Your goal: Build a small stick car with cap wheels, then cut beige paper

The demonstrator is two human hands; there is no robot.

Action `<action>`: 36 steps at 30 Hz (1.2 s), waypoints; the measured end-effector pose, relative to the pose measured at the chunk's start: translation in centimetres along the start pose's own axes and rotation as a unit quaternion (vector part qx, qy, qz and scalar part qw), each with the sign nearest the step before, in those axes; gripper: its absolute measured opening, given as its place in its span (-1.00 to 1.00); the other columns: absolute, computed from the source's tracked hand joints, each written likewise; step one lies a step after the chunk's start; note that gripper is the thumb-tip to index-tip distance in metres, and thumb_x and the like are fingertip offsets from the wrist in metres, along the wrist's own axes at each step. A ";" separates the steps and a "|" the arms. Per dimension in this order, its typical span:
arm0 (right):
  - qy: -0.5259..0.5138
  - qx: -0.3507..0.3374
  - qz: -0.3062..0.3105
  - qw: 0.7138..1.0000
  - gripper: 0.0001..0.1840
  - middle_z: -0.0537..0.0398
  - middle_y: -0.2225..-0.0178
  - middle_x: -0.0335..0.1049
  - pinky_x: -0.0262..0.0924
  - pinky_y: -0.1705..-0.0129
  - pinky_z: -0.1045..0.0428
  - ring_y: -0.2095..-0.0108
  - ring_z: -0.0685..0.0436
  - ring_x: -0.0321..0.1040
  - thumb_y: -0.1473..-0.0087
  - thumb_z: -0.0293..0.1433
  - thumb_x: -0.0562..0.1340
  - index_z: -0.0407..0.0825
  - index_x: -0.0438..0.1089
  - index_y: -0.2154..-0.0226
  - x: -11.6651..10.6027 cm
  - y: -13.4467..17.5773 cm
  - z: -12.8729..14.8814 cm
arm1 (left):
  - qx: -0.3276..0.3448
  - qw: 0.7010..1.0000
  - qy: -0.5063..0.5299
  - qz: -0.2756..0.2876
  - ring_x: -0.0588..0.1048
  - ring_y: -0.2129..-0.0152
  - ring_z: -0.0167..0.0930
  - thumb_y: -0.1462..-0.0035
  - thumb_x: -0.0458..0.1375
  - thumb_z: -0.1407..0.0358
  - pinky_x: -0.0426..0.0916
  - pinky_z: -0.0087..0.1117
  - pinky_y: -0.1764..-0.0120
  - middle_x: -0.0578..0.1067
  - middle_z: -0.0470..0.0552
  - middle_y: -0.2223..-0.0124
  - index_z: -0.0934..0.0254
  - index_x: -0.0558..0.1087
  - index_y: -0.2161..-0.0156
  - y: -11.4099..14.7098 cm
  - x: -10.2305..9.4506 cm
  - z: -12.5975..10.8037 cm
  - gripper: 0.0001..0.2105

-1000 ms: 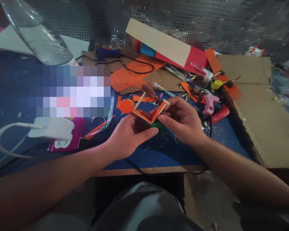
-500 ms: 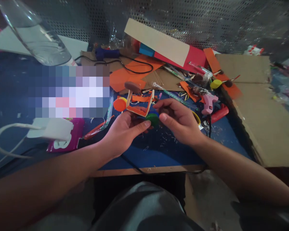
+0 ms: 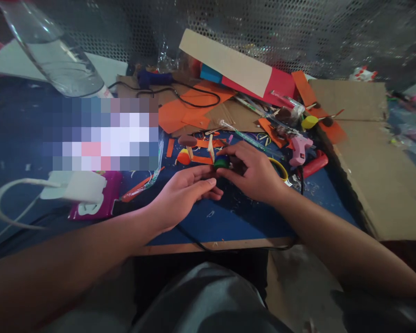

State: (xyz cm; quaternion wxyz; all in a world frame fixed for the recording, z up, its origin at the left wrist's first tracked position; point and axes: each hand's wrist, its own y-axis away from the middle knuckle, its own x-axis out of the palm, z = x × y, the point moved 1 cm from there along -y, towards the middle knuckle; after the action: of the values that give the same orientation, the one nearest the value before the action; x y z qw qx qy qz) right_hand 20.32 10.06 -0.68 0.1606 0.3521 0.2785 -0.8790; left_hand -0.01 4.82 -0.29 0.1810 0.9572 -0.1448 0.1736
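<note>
A small toy car frame [image 3: 201, 159] of wooden sticks and orange strips sits on the blue table, with round discs for wheels. Its brown disc [image 3: 187, 140] and orange disc [image 3: 184, 157] are at the left, its green disc [image 3: 221, 162] with blue behind it at the right. My right hand [image 3: 251, 171] grips the green and blue discs between thumb and fingers. Beside them, my left hand [image 3: 187, 192] has its fingers stretched out and apart; its fingertips lie close to the green disc, and whether they touch it I cannot tell.
A pink glue gun [image 3: 301, 150], a red-handled tool [image 3: 315, 165] and a yellow ring [image 3: 280, 169] lie right of my hands. Orange sheets [image 3: 194, 104] and cardboard [image 3: 395, 175] lie behind and right. A water bottle [image 3: 62, 64] and purple power socket [image 3: 111, 194] are at left.
The toy car frame has gone down and away from me onto the table. My left hand has let go and its fingers have straightened; my right hand has closed on the green and blue discs.
</note>
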 end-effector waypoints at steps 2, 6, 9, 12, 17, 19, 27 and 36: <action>0.032 -0.011 0.016 0.999 -0.71 -0.05 0.11 0.49 0.38 0.13 -0.10 0.21 -0.20 0.45 -0.28 -0.31 0.34 -0.02 0.49 -0.03 0.1 0.1 -0.1 | -0.018 1.000 -0.007 -0.006 0.64 0.27 -0.40 -0.24 0.30 0.38 0.55 -0.33 0.14 0.60 0.07 0.10 0.38 0.57 0.01 0.0 0.0 0.1 -0.77; 0.058 -0.001 0.014 0.998 -0.40 -0.21 -0.10 0.46 0.39 -0.06 -0.23 -0.02 -0.35 0.46 -0.28 -0.18 0.35 -0.04 0.32 -0.27 0.2 0.3 0.0 | -0.038 0.999 -0.020 -0.013 0.66 0.31 -0.42 -0.29 0.26 0.40 0.58 -0.35 0.15 0.60 0.09 0.07 0.39 0.54 -0.02 0.1 0.2 -0.1 -0.78; 0.029 0.018 -0.011 0.999 -0.46 -0.21 -0.10 0.47 0.39 -0.07 -0.23 -0.02 -0.32 0.46 -0.38 -0.17 0.22 -0.03 0.27 -0.30 -0.1 0.4 -0.1 | -0.061 0.998 -0.030 -0.019 0.65 0.43 -0.46 -0.31 0.22 0.43 0.59 -0.38 0.28 0.57 0.15 -0.04 0.41 0.51 -0.06 0.3 0.5 -0.5 -0.76; 0.003 0.022 -0.042 0.999 -0.65 -0.15 0.03 0.53 0.40 -0.02 -0.17 0.06 -0.26 0.50 -0.46 -0.21 0.10 -0.03 0.42 -0.11 -0.3 0.2 -0.3 | -0.079 0.995 -0.039 -0.036 0.64 0.49 -0.47 -0.31 0.21 0.44 0.58 -0.39 0.36 0.56 0.16 -0.03 0.41 0.46 -0.10 0.3 0.7 -0.8 -0.72; -0.052 0.047 -0.058 0.996 -0.56 0.00 0.33 0.53 0.36 0.20 -0.08 0.29 -0.17 0.49 -0.49 -0.08 0.08 -0.01 0.52 0.16 -0.9 0.2 -0.1 | -0.085 0.994 -0.062 -0.014 0.64 0.47 -0.47 -0.34 0.22 0.39 0.56 -0.44 0.34 0.57 0.08 0.10 0.40 0.48 -0.07 0.2 0.6 -0.6 -0.76; -0.074 0.051 -0.067 0.994 -0.54 0.04 0.41 0.50 0.31 0.30 -0.05 0.38 -0.13 0.44 -0.48 -0.05 0.09 0.00 0.52 0.21 -1.2 0.4 0.3 | -0.079 0.995 -0.061 0.011 0.64 0.45 -0.46 -0.33 0.26 0.34 0.57 -0.42 0.32 0.57 0.06 0.15 0.41 0.49 -0.03 0.2 0.4 -0.5 -0.78; -0.074 -0.173 0.002 0.982 -0.58 -0.18 -0.08 0.52 0.44 -0.08 -0.20 -0.06 -0.25 0.49 -0.48 -0.29 0.08 -0.01 0.38 -0.27 -0.8 0.9 2.6 | -0.016 0.993 0.003 0.120 0.62 0.33 -0.43 -0.19 0.40 -0.06 0.56 -0.38 0.19 0.59 0.03 0.21 0.38 0.56 0.09 0.5 0.2 -0.2 -0.52; -0.049 -0.190 -0.006 0.980 -0.68 0.05 0.05 0.67 0.50 -0.10 -0.22 -0.09 -0.25 0.52 -0.40 -0.35 0.25 0.18 0.56 -0.13 -0.1 0.7 1.8 | 0.016 0.994 -0.067 0.082 0.64 0.28 -0.32 -0.16 0.40 -0.10 0.53 -0.23 0.08 0.66 0.10 0.21 0.38 0.57 0.05 0.5 0.1 0.1 -0.47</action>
State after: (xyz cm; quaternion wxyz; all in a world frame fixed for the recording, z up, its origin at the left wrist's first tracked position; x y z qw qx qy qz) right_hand 19.79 8.42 0.15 0.2327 0.2703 0.4348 -0.8269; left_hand -0.02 4.33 -0.16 0.1404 0.9544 -0.2315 0.1255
